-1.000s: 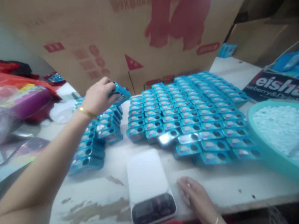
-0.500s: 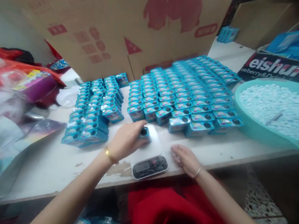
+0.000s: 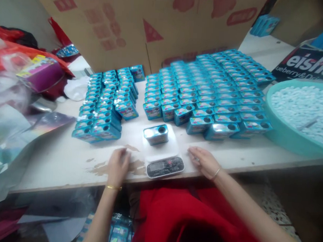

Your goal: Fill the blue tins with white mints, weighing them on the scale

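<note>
A small blue tin (image 3: 155,134) with a dark round hole in its top stands on the white plate of a digital kitchen scale (image 3: 165,167). My left hand (image 3: 118,165) rests on the table left of the scale, apart from the tin, with its fingers loosely bent and the thumb apart; nothing shows in it. To the right of the scale lies my right hand (image 3: 204,162), its fingers curled together. Whatever those fingers hold, if anything, is too small to make out.
Rows of similar blue tins (image 3: 220,99) fill the table behind the scale. Another group of tins (image 3: 104,110), some with white pellets on top, stands left. A turquoise basin (image 3: 275,137) of pale pellets sits right. A large cardboard box (image 3: 124,9) rises behind.
My left hand has let go of the tin on the scale and drawn back to the left and toward me. The right hand stays beside the scale. The view has shifted slightly.
</note>
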